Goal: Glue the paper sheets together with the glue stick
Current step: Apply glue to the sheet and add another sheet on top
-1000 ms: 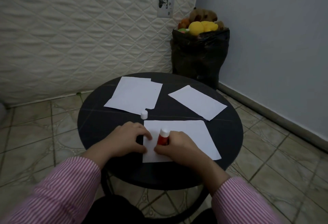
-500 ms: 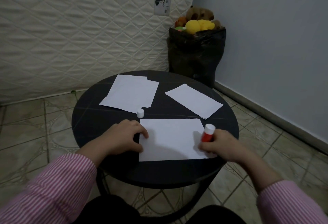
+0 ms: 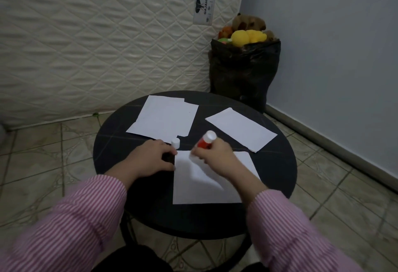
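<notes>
A white paper sheet [image 3: 200,187] lies at the near side of the round black table [image 3: 277,177]. My right hand [image 3: 215,155] grips a red glue stick [image 3: 205,141] with a white end, pressed tilted on the sheet's far left corner. My left hand [image 3: 150,159] rests on the table at the sheet's left edge, fingertips on the paper. The white cap [image 3: 175,142] stands just beyond my left hand. Two overlapping sheets [image 3: 163,118] lie at the far left, and a single sheet [image 3: 241,129] at the far right.
A quilted mattress [image 3: 97,45] leans against the wall behind the table. A black bag [image 3: 243,73] filled with plush toys stands in the corner by the grey wall. Tiled floor surrounds the table.
My right hand has swept the glue stick from the sheet's right edge back to its far left corner, after first moving it from left to right. My left hand stays put.
</notes>
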